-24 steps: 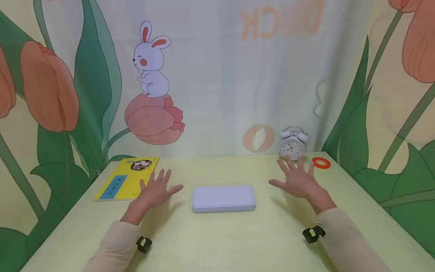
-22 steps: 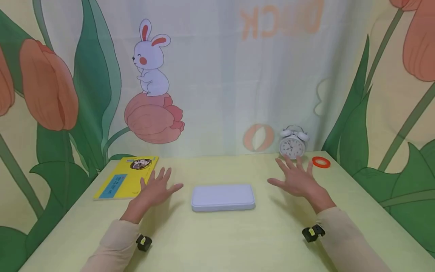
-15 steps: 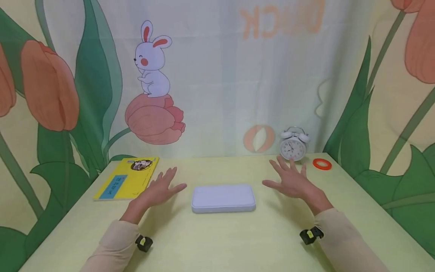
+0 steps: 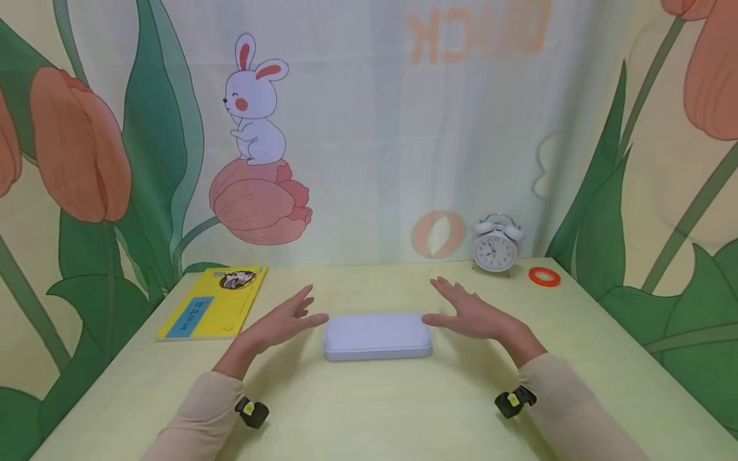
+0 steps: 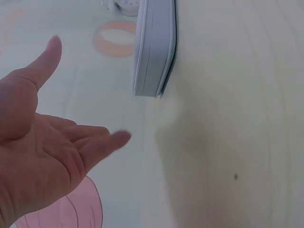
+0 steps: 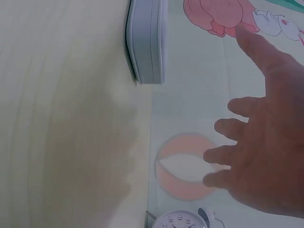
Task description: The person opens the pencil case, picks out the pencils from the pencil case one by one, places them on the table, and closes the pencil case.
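Observation:
A pale lavender, flat rectangular case (image 4: 377, 336) with rounded corners lies on the table in the middle of the head view. To its left is my left hand (image 4: 282, 325), fingers extended and thumb tip right at the case's left end in this view. My right hand (image 4: 475, 317) is held on the other side, its thumb tip overlapping the case's right end. Both wrist views show a gap between each hand and the narrow end of the case (image 5: 154, 52), (image 6: 146, 45). Neither hand holds anything.
On the left of the table (image 4: 375, 416) lies a yellow book (image 4: 216, 304). A white twin-bell alarm clock (image 4: 496, 250) stands at the back right, beside a red ring (image 4: 544, 276). A printed curtain (image 4: 369, 128) hangs behind the table's back edge.
Both hands have moved inward toward the case, the left to the right and the right to the left, and have turned so the palms face each other more. The case has stayed put.

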A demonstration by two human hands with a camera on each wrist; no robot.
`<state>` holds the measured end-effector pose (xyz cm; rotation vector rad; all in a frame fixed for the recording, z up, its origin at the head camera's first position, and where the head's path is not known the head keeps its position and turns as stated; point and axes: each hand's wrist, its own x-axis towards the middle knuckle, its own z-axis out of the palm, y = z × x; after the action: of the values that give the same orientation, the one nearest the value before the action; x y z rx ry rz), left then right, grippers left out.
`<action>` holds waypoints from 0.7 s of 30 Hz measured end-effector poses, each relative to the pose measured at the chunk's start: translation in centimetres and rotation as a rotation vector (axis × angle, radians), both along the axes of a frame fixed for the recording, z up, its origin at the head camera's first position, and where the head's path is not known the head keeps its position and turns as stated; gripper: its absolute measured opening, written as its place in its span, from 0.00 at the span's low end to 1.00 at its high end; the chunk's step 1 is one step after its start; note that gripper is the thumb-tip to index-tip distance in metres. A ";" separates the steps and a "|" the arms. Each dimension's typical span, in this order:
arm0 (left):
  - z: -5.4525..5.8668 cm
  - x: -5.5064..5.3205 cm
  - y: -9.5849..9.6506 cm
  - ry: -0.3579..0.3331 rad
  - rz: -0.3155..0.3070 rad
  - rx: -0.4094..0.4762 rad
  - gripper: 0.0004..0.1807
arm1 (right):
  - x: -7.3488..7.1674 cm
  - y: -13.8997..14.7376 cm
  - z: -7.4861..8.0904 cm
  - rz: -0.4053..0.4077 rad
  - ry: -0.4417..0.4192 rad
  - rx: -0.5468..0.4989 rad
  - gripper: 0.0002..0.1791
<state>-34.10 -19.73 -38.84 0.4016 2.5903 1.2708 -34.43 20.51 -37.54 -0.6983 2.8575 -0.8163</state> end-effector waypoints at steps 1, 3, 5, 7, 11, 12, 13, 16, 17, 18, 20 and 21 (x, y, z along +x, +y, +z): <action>-0.1 0.0 0.2 -0.011 -0.002 0.016 0.57 | 0.0 -0.1 -0.1 0.008 -0.016 -0.009 0.55; -0.4 -0.2 0.5 -0.034 -0.006 0.045 0.57 | 0.0 -0.5 -0.2 0.022 -0.047 -0.026 0.56; -0.6 -0.3 0.8 -0.049 -0.019 0.067 0.57 | 0.0 -0.8 -0.2 0.039 -0.069 -0.042 0.57; -0.9 -0.4 1.1 -0.052 -0.027 0.073 0.57 | -0.1 -1.1 -0.4 0.057 -0.084 -0.053 0.56; -1.1 -0.4 1.6 -0.049 -0.040 0.068 0.60 | -0.3 -1.8 -0.7 0.096 -0.099 -0.057 0.56; -1.1 -0.4 1.7 -0.047 -0.042 0.067 0.60 | -0.4 -1.9 -0.7 0.104 -0.107 -0.061 0.56; -1.0 -0.4 1.8 -0.046 -0.044 0.073 0.61 | -0.5 -2.1 -0.7 0.109 -0.111 -0.064 0.57; -0.9 -0.3 2.2 -0.050 -0.053 0.098 0.60 | -0.8 -2.8 -0.7 0.131 -0.137 -0.080 0.58; -0.9 -0.2 2.3 -0.054 -0.053 0.109 0.60 | -0.9 -3.0 -0.8 0.140 -0.143 -0.089 0.58; -0.8 -0.2 2.3 -0.051 -0.057 0.115 0.60 | -1.1 -3.3 -0.8 0.144 -0.152 -0.096 0.59; -0.9 -0.2 2.5 -0.056 -0.060 0.126 0.60 | -1.3 -3.7 -1.0 0.156 -0.167 -0.108 0.59; -1.0 -0.2 2.6 -0.063 -0.060 0.129 0.61 | -1.3 -3.8 -1.2 0.165 -0.175 -0.116 0.59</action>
<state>-34.27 -17.09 -39.83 0.4513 2.4340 1.4115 -35.77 16.67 -38.69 -0.8193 2.5760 -0.9720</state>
